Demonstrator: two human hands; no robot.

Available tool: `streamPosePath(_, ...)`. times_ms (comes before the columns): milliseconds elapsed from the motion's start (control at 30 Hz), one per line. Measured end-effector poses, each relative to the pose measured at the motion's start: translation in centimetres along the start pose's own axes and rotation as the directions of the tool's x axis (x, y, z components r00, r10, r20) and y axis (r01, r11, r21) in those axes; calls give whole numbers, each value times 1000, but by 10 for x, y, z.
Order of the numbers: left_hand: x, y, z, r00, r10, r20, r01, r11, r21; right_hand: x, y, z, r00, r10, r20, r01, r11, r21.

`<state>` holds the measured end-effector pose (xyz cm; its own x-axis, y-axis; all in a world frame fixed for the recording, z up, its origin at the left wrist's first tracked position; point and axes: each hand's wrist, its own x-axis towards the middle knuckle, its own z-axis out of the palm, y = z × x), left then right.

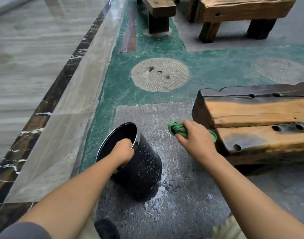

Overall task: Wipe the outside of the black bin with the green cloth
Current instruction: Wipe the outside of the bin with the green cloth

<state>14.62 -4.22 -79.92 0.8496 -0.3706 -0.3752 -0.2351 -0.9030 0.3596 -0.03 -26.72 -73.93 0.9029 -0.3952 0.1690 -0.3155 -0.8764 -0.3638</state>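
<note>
Gripping the black bin (tilted) by its rim, left hand.

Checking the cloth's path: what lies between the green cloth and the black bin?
Head view: only bare, wet grey floor separates the green cloth in the right hand from the black bin.

My left arm reaches forward, bare to a grey sleeve at the shoulder, and my left hand curls over the near rim of the black bin, fingers inside. My right hand hangs to the right of the bin, apart from it, fist closed around the green cloth.
</note>
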Motion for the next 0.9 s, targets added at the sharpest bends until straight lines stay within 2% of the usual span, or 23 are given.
streamPosePath(67,-1,3,-5,1000,-15,-3,15,999,-40,-5,-17,11,999,32,44,-38,987,158)
streamPosePath(200,-5,-2,-4,998,-45,47,51,989,-138,-7,-38,36,983,131,125,-173,884,435)
streamPosePath(333,-12,-14,4,995,-58,80,71,982,-177,9,-55,61,982,148,115,-187,816,546)
streamPosePath(533,-16,-26,7,999,4,41,7,961,-275,30,-83,106,990,141,-20,-92,742,664)
streamPosePath(633,-8,-40,16,996,77,-44,-86,953,-291,33,-100,142,995,82,54,-95,677,730)
streamPosePath(700,-1,-51,25,990,106,-89,-131,926,-354,31,-101,163,988,102,118,-156,619,770)
streamPosePath(767,4,-58,32,985,117,-123,-161,875,-457,32,-95,180,983,130,127,-181,642,745)
streamPosePath(833,8,-62,39,979,157,-133,-204,812,-546,36,-88,197,974,163,159,-226,768,599)
streamPosePath(900,12,-65,44,978,173,-120,-210,764,-610,43,-82,210,952,215,216,-294,838,460)
